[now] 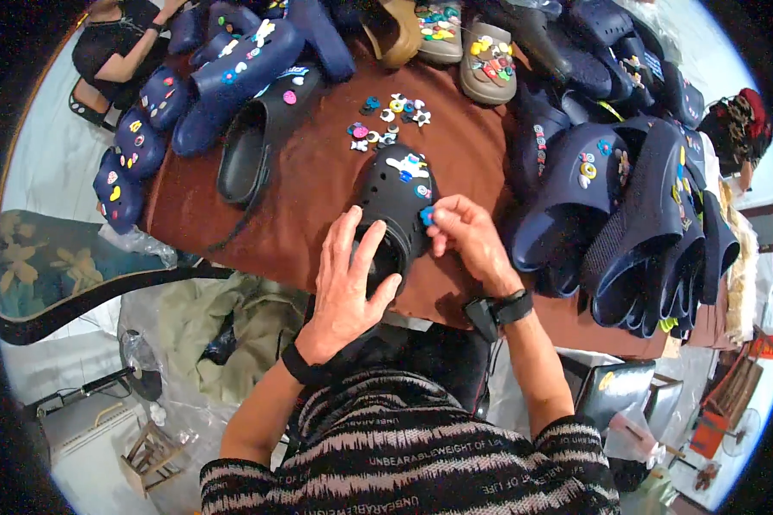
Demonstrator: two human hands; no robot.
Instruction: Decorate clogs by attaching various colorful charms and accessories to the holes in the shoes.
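Note:
A black clog (378, 190) with a white-and-blue charm (410, 166) and a smaller round charm on its toe lies before me on the brown cloth, toe pointing away. My left hand (345, 279) rests spread over its left side and heel opening, fingers stretched and apart. Between thumb and fingertips, my right hand (468, 233) pinches a small blue charm (427, 216) against the clog's right side. Whether the charm's stem sits in a hole is hidden. Beyond the toe, several loose charms (398, 105) in mixed colours lie in a small heap.
Another black clog (247, 159) stands to the left, its strap trailing on the brown cloth (318, 129). Navy clogs with charms (236, 73) crowd the far left; navy shoes (567, 193) are packed at right. Olive and tan clogs (488, 64) line the back. Another person's arm (129, 64) shows far left.

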